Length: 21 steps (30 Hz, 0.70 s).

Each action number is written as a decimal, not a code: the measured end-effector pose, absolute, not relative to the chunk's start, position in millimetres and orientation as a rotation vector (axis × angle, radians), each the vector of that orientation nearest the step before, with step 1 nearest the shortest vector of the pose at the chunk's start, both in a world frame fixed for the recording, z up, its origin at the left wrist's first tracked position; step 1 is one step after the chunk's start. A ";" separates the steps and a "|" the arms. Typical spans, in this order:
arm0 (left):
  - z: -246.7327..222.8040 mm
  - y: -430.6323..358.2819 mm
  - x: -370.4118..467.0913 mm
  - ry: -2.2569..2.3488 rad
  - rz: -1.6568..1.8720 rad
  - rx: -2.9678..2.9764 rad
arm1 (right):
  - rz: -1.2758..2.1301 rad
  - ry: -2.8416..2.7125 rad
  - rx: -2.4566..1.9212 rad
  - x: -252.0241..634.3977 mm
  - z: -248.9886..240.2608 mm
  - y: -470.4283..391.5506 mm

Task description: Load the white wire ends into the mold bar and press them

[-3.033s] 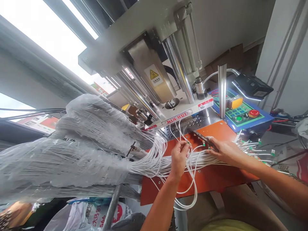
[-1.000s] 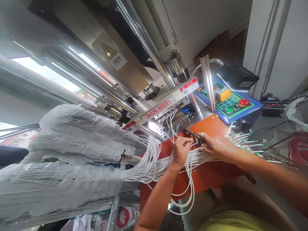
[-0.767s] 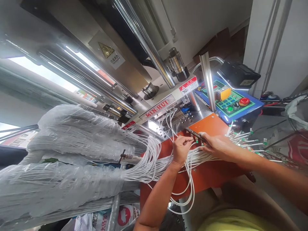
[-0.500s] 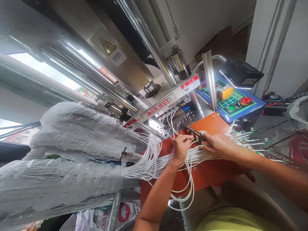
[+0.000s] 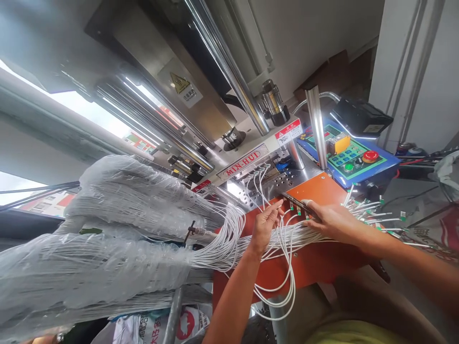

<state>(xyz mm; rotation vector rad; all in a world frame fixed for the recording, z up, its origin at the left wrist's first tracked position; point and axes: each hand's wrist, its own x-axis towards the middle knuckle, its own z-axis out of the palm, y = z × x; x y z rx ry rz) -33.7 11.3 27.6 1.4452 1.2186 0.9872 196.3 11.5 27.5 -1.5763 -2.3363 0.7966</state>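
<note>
Both forearms [image 5: 234, 291] are bare; a yellow-green garment [image 5: 347, 333], perhaps a shirt, shows blurred at the bottom edge.

One bare left hand [image 5: 264, 228], one bare right hand [image 5: 329, 222], one long dark metal bar [image 5: 295, 201], two red-and-white warning labels [image 5: 289, 132] and one round red button [image 5: 370, 156] are showing; thin white cables [image 5: 222, 248] are lying too many to count.

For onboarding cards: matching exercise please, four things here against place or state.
1. Round red button
2. Bundle of thin white cables
3. Long dark metal bar
4. Black box-shaped lamp

A. Held in the right hand
B. Glowing along one edge
C. On the blue control box
D. Running across the flat orange board

Pairs: 1-C; 2-D; 3-A; 4-B
</note>
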 end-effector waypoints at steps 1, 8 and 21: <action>25.6 11.8 -34.1 1.239 1.010 1.446 | 0.790 -2.336 -1.576 196.1 26.9 11.1; 14.6 29.3 -32.1 1.451 1.088 1.712 | 0.820 -2.322 -1.581 196.2 26.0 10.4; 0.6 48.7 -23.1 1.458 1.060 1.911 | 0.858 -2.346 -1.554 196.9 30.4 13.9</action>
